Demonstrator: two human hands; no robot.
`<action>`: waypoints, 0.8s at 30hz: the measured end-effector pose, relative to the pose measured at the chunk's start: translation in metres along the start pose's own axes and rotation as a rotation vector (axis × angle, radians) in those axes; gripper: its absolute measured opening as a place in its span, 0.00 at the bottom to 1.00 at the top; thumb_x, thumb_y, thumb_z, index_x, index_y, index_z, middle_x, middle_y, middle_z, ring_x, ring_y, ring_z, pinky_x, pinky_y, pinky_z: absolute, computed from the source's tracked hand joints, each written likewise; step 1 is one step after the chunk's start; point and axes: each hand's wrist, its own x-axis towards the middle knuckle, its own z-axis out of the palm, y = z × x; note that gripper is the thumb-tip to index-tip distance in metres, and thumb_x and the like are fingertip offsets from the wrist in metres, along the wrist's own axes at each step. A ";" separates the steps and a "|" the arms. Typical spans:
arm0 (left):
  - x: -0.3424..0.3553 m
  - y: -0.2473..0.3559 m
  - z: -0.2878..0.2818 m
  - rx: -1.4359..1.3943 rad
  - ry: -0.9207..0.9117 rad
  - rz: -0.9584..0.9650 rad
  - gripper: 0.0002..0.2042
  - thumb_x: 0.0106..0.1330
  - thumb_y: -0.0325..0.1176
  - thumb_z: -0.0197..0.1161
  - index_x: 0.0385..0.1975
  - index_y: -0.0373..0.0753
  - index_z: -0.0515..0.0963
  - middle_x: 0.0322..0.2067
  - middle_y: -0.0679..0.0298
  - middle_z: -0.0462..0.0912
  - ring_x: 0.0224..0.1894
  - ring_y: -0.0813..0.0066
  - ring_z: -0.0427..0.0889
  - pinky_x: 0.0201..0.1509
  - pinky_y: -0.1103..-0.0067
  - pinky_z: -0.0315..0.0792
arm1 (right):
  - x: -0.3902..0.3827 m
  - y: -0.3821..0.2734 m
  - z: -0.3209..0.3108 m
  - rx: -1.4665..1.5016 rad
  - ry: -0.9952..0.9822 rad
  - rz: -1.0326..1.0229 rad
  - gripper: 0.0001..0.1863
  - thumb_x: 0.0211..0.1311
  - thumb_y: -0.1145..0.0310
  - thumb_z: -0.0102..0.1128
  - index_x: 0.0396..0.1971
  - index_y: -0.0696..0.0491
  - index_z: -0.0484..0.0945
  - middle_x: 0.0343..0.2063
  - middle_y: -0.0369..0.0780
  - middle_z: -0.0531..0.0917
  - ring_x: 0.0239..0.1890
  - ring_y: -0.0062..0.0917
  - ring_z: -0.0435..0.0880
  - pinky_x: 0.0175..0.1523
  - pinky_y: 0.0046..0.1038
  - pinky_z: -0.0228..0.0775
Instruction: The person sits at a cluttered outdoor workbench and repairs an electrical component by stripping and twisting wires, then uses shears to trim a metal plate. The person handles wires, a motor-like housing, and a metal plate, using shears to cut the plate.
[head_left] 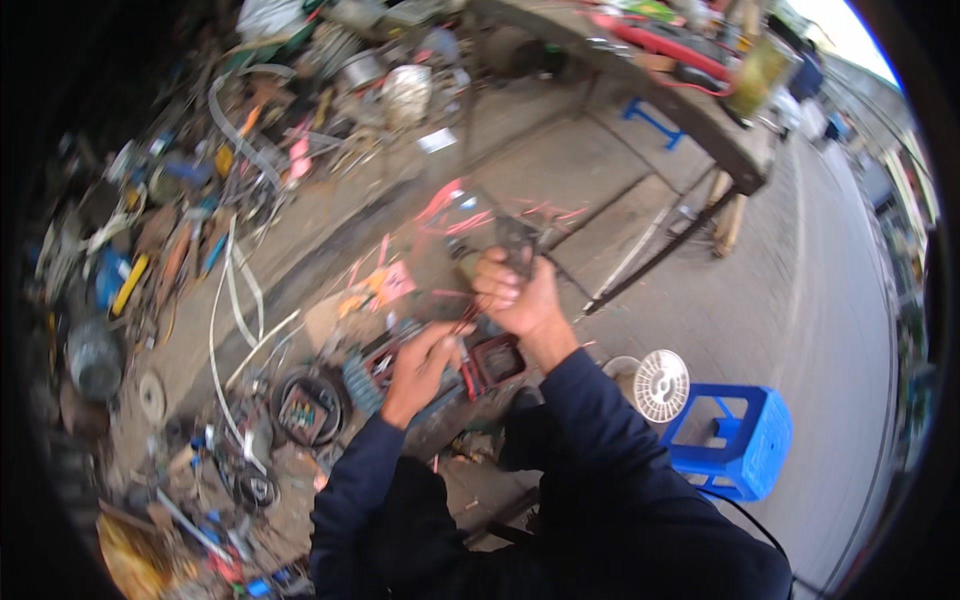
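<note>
My right hand [528, 300] is closed around a dark grey, blocky part [516, 240], blurred by motion, which juts up past the fingers. Thin dark red wires [470, 314] run from near that hand down to my left hand [420, 370], whose thumb and fingers pinch them. What kind of part it is does not show clearly. Beneath the hands lies a toolbox with a dark red tray [498, 358] and a red-handled tool [470, 376]. Loose pink-red wires [438, 205] lie on the ground beyond my hands.
Mixed scrap [180, 210] is heaped along the left. A black round tub [338, 412] with small parts sits left of the toolbox. To my right stand a blue plastic stool [768, 450] and a white slotted disc [661, 385]. A worn table [690, 110] reaches in from the top.
</note>
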 end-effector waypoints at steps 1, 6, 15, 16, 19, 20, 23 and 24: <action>0.002 0.001 -0.001 -0.004 0.031 -0.022 0.14 0.82 0.30 0.51 0.57 0.35 0.80 0.25 0.70 0.75 0.30 0.83 0.74 0.39 0.81 0.71 | 0.000 0.000 -0.002 -0.046 -0.045 0.042 0.18 0.60 0.51 0.66 0.33 0.48 0.71 0.19 0.29 0.64 0.18 0.16 0.61 0.23 0.21 0.55; 0.013 0.004 0.002 -0.125 0.146 -0.038 0.15 0.82 0.35 0.53 0.60 0.36 0.79 0.24 0.70 0.74 0.28 0.84 0.73 0.36 0.81 0.71 | -0.001 0.004 -0.011 -0.171 -0.066 0.176 0.22 0.61 0.48 0.70 0.36 0.47 0.69 0.21 0.28 0.65 0.19 0.15 0.62 0.24 0.20 0.55; 0.016 0.008 0.008 0.239 0.158 0.057 0.15 0.78 0.30 0.57 0.61 0.45 0.80 0.20 0.60 0.75 0.22 0.75 0.74 0.28 0.75 0.72 | -0.006 0.006 -0.006 -0.060 0.034 0.073 0.12 0.69 0.56 0.53 0.33 0.48 0.70 0.19 0.30 0.64 0.16 0.16 0.61 0.22 0.22 0.55; 0.016 0.009 0.010 0.250 0.162 0.062 0.14 0.78 0.30 0.57 0.60 0.45 0.80 0.20 0.60 0.75 0.21 0.75 0.74 0.28 0.75 0.72 | -0.006 0.005 -0.004 -0.076 0.033 0.067 0.12 0.70 0.56 0.52 0.32 0.48 0.70 0.19 0.30 0.64 0.16 0.16 0.61 0.22 0.22 0.55; 0.015 0.010 0.011 0.270 0.153 0.049 0.14 0.79 0.31 0.57 0.59 0.43 0.81 0.20 0.62 0.75 0.22 0.77 0.74 0.28 0.76 0.72 | -0.005 0.003 0.001 -0.116 0.058 0.054 0.11 0.70 0.58 0.50 0.30 0.48 0.69 0.18 0.29 0.64 0.16 0.16 0.61 0.22 0.23 0.55; 0.015 0.011 0.011 0.261 0.141 0.035 0.14 0.80 0.32 0.57 0.60 0.41 0.81 0.21 0.64 0.75 0.23 0.79 0.73 0.30 0.78 0.72 | -0.005 0.003 0.001 -0.127 0.085 0.048 0.11 0.71 0.59 0.49 0.30 0.48 0.68 0.18 0.29 0.63 0.16 0.16 0.61 0.22 0.23 0.55; 0.013 0.012 0.011 0.243 0.115 0.000 0.14 0.80 0.34 0.57 0.59 0.38 0.81 0.22 0.66 0.76 0.24 0.82 0.73 0.31 0.79 0.72 | -0.003 0.003 0.001 -0.146 0.141 0.049 0.10 0.70 0.61 0.47 0.28 0.48 0.68 0.17 0.29 0.63 0.16 0.17 0.60 0.22 0.23 0.54; 0.013 0.012 0.011 0.237 0.109 -0.010 0.14 0.81 0.34 0.57 0.58 0.37 0.81 0.22 0.66 0.76 0.24 0.82 0.73 0.30 0.79 0.72 | -0.003 0.003 0.000 -0.151 0.154 0.052 0.10 0.70 0.62 0.46 0.28 0.48 0.68 0.17 0.29 0.63 0.16 0.17 0.60 0.22 0.23 0.54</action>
